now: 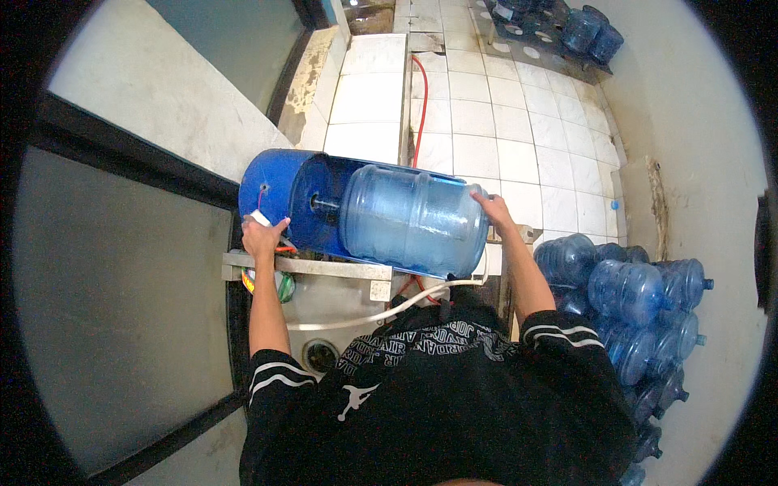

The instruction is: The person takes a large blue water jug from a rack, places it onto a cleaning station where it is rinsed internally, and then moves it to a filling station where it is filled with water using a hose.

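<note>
A clear blue water jug (413, 215) lies on its side in a blue drum-shaped machine (279, 178) with an open trough. Its neck points left, towards a dark shaft (326, 204) that comes out of the machine's round inner wall. My right hand (496, 212) grips the rim of the jug's base at the right end. At the machine's lower left, my left hand (263, 237) is closed around a small white box (259, 217) with a thin wire running up from it. The fingers behind the box are partly hidden.
A pale frame bar (324, 266) runs below the machine, and a white hose (381, 317) crosses in front of me. A red hose (421, 109) lies on the tiled floor. Several blue jugs (628, 292) are stacked at the right; more jugs (592, 32) stand far right.
</note>
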{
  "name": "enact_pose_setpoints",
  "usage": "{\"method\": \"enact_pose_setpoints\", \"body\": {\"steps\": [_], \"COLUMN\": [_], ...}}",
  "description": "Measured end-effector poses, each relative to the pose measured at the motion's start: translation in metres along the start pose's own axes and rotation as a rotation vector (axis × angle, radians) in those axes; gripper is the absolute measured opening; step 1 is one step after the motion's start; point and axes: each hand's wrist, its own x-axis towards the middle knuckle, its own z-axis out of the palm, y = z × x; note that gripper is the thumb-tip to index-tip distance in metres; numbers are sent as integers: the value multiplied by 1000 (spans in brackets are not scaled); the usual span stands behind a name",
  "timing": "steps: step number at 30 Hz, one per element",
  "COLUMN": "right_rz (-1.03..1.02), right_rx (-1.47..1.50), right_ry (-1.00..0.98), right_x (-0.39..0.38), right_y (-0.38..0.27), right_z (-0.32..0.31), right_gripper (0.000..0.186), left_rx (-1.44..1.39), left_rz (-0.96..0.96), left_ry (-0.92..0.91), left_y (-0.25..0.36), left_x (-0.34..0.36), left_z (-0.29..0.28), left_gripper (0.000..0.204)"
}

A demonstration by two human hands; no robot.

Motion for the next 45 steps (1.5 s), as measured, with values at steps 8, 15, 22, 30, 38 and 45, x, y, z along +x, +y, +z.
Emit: {"method": "enact_pose_setpoints", "body": {"steps": [8, 15, 22, 30, 38, 45], "right_rz": [-423, -380, 25, -284, -292, 67], "right_rx": [-70, -69, 112, -2, -90, 226], "right_ry": [270, 51, -2, 59, -72, -178], "right_x": [-81, -139, -14, -66, -120, -22], "right_y": [35, 103, 14, 38, 106, 13], "right_z": [34, 49, 6, 24, 37, -1], "right_gripper": [84, 93, 103, 83, 98, 92], "left_rx": [-17, -44, -54, -37, -27, -25], "left_rz": [-20, -14, -11, 2, 4, 10], "left_ry": [1, -8, -8, 14, 24, 25], "left_y": [2, 3, 4, -2, 1, 7], "left_x": [-2, -3, -2, -3, -4, -5], "left_z": [-1, -3, -2, 1, 0, -8], "left_gripper": [107, 109, 109, 109, 107, 105]}}
